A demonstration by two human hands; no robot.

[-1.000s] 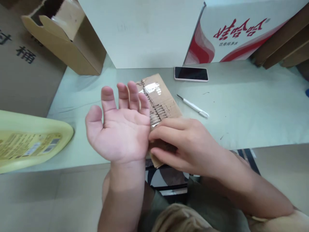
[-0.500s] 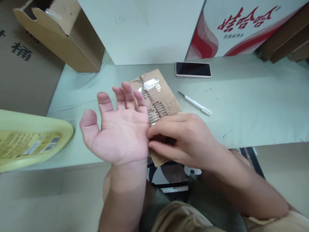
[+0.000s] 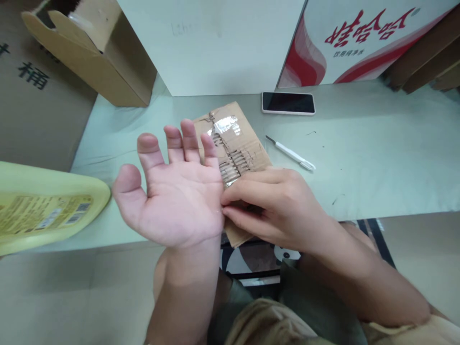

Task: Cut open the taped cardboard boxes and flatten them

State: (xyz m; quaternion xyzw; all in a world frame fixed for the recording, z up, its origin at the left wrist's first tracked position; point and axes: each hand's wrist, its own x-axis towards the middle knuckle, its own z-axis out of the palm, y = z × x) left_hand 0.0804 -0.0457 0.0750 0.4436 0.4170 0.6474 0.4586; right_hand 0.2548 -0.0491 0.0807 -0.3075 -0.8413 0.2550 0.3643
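My left hand [image 3: 181, 191] is held palm up above the table's front edge, its fingers spread and slightly curled, with nothing lying on it. At the little-finger side of that palm, my right hand [image 3: 278, 201] has thumb and forefinger drawn together, the tips touching or almost touching the skin. Whatever they pinch, if anything, is too small to make out. Beneath both hands lies a flattened piece of brown cardboard [image 3: 247, 136], scored with many cuts and partly covered by shiny clear tape. A white craft knife [image 3: 291, 153] with a dark slim tip rests to its right.
A smartphone [image 3: 288, 103] lies behind the knife. White box panels [image 3: 223, 52] stand along the back, one with red lettering. An open brown carton [image 3: 118, 62] is at back left, and a yellow bottle [image 3: 53, 208] lies at the left edge of the pale green table [image 3: 377, 153].
My left hand has shifted slightly and its thumb and forefinger are spread a little further left. My right fingertips stay at the palm's edge.
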